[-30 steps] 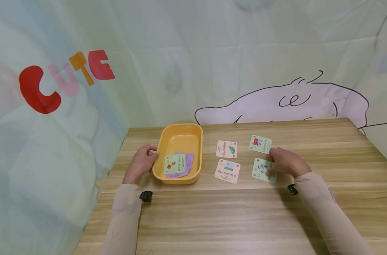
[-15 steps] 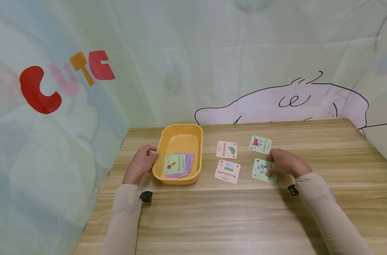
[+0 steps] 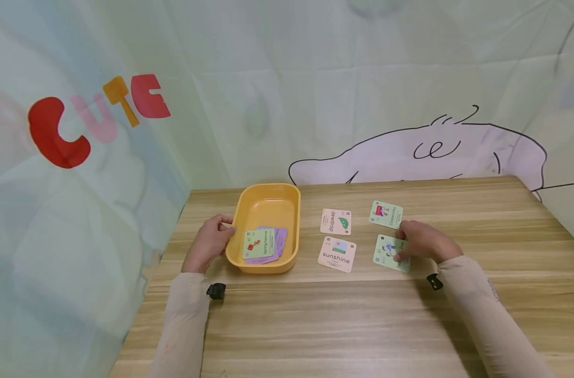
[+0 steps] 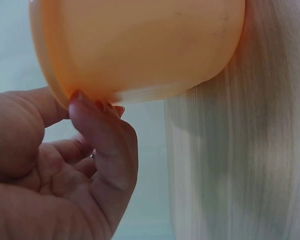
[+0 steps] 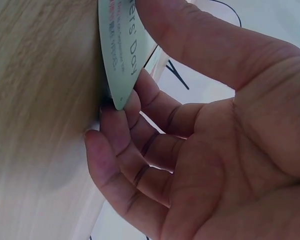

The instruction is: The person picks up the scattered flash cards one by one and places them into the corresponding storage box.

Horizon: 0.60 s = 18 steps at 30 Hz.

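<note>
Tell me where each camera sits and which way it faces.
Head: worn on the head, looking forward and down at the yellow tray, cards and table; left hand, right hand and sleeves show.
Left wrist: on that wrist, facing the tray's outside up close; left hand shows.
Right wrist: on that wrist, facing a green card and table; right hand shows.
Shared: head and right wrist both show the right hand holding that card.

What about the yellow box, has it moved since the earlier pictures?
No, in the head view the yellow box sits at the same spot against the table's back edge.
</note>
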{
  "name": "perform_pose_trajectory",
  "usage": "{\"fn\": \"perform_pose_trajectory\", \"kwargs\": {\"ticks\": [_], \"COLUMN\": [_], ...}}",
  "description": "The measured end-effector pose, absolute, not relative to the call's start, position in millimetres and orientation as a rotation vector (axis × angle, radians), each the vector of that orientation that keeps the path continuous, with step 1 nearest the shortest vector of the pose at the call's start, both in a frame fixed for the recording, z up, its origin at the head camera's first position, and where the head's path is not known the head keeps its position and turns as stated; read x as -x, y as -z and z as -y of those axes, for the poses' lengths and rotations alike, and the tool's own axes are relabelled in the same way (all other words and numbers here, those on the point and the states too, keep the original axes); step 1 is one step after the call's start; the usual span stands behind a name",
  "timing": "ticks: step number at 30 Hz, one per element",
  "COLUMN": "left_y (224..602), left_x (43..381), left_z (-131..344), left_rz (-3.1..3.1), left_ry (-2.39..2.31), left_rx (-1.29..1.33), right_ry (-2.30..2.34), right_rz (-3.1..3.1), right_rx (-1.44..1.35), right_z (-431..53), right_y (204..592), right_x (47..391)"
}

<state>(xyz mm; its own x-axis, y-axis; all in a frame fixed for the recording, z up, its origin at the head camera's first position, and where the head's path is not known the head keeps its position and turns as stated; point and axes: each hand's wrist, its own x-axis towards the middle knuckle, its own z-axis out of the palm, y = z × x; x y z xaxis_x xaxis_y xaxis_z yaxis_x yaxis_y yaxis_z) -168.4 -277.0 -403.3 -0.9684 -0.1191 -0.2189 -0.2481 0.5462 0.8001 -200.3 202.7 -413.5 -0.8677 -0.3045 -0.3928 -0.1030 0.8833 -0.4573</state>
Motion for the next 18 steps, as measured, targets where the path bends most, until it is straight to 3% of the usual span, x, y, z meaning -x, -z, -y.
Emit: {"fn": "perform_pose_trajectory", "kwargs": {"ticks": [18], "left_y": [402.8], "left_x": [167.3], "left_z": [277.7], "left_rz": [-2.635], "left_ry": [-1.396], "left_rx": [0.343], "right_ry": [0.749], "right_rz": [-2.546], "right_rx": [0.326], "right_z": [-210.8], "right_y": [419.6], "right_x": [201.2]}}
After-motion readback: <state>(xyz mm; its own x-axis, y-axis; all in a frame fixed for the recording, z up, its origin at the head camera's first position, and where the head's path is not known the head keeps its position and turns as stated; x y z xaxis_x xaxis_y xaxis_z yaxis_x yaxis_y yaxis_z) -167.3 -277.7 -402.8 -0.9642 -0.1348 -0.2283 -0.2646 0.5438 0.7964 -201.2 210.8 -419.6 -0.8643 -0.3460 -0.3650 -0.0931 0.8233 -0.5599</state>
